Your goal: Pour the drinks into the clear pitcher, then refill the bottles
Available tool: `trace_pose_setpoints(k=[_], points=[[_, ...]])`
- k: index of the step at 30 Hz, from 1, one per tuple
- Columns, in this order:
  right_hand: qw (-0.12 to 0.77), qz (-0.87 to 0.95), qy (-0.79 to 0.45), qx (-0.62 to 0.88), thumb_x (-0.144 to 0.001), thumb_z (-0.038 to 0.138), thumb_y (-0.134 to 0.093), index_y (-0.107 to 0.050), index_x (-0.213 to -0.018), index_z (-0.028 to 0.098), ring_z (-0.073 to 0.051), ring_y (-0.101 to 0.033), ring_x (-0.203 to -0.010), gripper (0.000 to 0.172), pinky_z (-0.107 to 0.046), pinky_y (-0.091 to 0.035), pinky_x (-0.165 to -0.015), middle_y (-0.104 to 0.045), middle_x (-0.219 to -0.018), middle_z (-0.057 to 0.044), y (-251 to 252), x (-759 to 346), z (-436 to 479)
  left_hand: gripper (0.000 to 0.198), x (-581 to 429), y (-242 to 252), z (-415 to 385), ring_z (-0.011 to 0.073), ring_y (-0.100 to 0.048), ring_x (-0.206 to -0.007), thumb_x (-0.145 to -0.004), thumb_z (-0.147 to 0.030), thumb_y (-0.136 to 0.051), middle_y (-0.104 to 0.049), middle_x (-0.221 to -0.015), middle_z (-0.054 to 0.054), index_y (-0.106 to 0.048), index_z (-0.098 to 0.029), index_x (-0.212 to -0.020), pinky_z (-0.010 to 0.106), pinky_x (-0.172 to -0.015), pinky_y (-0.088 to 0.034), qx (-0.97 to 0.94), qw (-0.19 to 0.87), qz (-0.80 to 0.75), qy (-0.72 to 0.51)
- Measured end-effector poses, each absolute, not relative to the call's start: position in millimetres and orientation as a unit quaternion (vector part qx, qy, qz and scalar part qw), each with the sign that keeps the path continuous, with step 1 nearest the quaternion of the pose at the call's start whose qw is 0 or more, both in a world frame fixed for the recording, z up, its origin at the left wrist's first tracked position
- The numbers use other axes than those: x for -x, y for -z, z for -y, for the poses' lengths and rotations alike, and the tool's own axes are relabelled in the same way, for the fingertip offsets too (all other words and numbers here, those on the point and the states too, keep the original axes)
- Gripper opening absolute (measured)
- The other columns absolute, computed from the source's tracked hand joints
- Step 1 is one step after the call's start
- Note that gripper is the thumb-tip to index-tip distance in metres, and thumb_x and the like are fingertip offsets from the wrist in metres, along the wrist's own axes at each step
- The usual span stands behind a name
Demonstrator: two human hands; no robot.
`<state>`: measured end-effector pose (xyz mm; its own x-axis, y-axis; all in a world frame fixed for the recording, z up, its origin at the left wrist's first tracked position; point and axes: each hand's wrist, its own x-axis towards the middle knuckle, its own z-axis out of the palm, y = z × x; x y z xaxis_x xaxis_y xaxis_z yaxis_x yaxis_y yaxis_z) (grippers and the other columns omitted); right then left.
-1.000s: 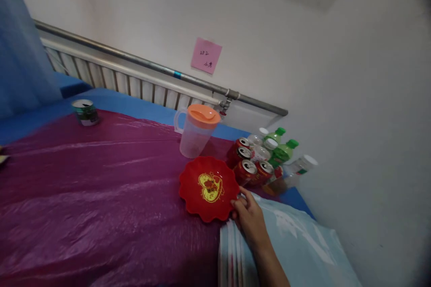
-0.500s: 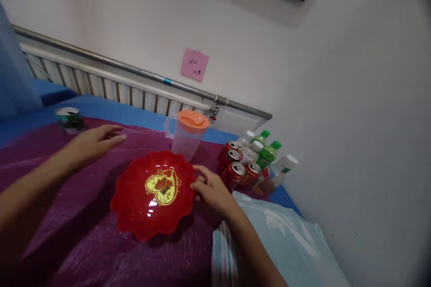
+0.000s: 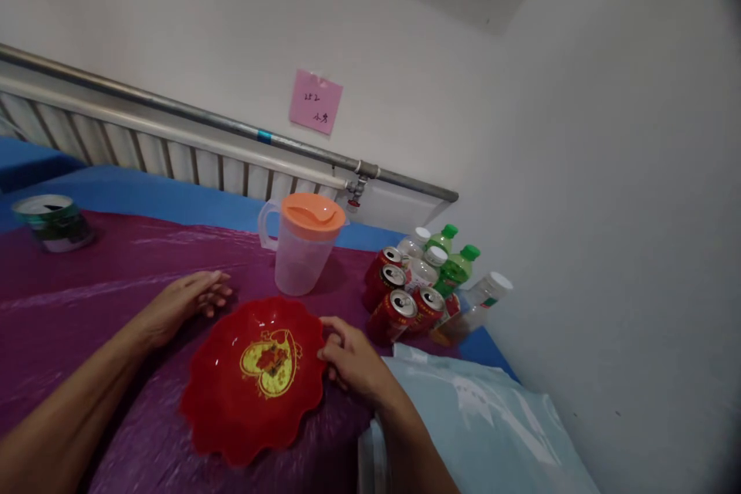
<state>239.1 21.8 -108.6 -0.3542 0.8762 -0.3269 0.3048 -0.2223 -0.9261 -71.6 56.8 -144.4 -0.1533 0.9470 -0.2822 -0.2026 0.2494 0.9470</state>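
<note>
right hand [image 3: 352, 359] pinching red plate [image 3: 255, 386], left hand [image 3: 179, 305] unclenched, purple sheet [image 3: 139, 258] over blue table [image 3: 156, 197], radiator [image 3: 181, 160], pale wall [image 3: 202, 23]

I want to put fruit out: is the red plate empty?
Empty: the red plate shows only its gold design, with nothing on it; the right hand holds its rim.

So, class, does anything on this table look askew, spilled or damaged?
Nothing looks spilled or damaged. The purple cover looks a little untidy: it is creased and leaves blue tabletop showing along the far edge.
</note>
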Motion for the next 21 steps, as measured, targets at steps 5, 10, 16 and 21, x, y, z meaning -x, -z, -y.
trace_pose_setpoints(k=[5, 10, 16, 21], points=[[0.190, 0.596, -0.581, 0.520, -0.067, 0.023, -0.052, -0.062, -0.124, 0.021, -0.005, -0.040, -0.037, 0.058, -0.017, -0.026, -0.037, -0.048, -0.055, 0.012, 108.4, -252.4, -27.8, 0.088, 73.3, 148.5, -62.1, 0.0161, -0.063, -0.073, -0.037, -0.073, -0.088, -0.070, -0.090, 0.009, -0.065, -0.016, -0.101, 0.020, -0.054, -0.052, -0.336, 0.537, -0.562, -0.532], [0.155, 0.617, -0.565, 0.526, -0.068, 0.025, -0.051, -0.061, -0.125, 0.021, -0.006, -0.041, -0.042, 0.058, -0.017, -0.028, -0.040, -0.049, -0.061, 0.010, 110.2, -256.9, -27.3, 0.053, 72.8, 148.3, -54.3, 0.0143, -0.063, -0.075, -0.076, -0.054, -0.074, -0.068, -0.094, 0.008, -0.061, -0.014, -0.108, 0.024, -0.062, -0.053, -0.366, 0.536, -0.544, -0.531], [0.143, 0.645, -0.539, 0.523, -0.069, 0.031, -0.055, -0.062, -0.121, 0.018, -0.009, -0.044, -0.048, 0.054, -0.021, -0.032, -0.048, -0.046, -0.060, 0.008, 121.2, -253.5, -32.4, 0.031, 71.3, 137.3, -49.3, 0.0110, -0.059, -0.074, -0.092, -0.040, -0.060, -0.063, -0.092, 0.005, -0.060, -0.013, -0.107, 0.022, -0.062, -0.051, -0.378, 0.532, -0.537, -0.534], [0.187, 0.648, -0.494, 0.548, -0.071, 0.049, -0.059, -0.064, -0.112, 0.017, -0.012, -0.044, -0.049, 0.052, -0.025, -0.032, -0.048, -0.049, -0.059, 0.006, 124.6, -254.9, -30.8, 0.025, 75.6, 128.3, -40.7, 0.0112, -0.059, -0.077, -0.091, -0.040, -0.062, -0.063, -0.096, 0.005, -0.062, -0.018, -0.103, 0.021, -0.064, -0.052, -0.371, 0.539, -0.521, -0.547]])
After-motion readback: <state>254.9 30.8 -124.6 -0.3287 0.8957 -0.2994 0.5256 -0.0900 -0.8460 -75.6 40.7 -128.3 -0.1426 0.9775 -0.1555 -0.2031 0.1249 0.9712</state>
